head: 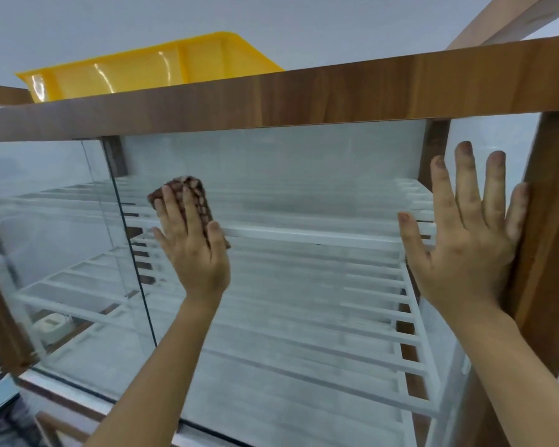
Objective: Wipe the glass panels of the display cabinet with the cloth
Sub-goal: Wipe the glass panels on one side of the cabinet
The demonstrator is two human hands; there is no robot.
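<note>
The display cabinet (336, 88) has a brown wood-grain frame and glass panels; on its top board sits a yellow plastic tray (149, 69), toward the left, tilted in this view; inside, white slatted shelves (352, 279) span the width in tiers; a pale round object (50, 327) rests low at left, blurred.

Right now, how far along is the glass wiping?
Nothing looks finished: the front glass panel is hazy and streaked all over. In hand: the left hand presses the cloth flat near its upper left, the right hand braces it. The left-side panel remains.
</note>
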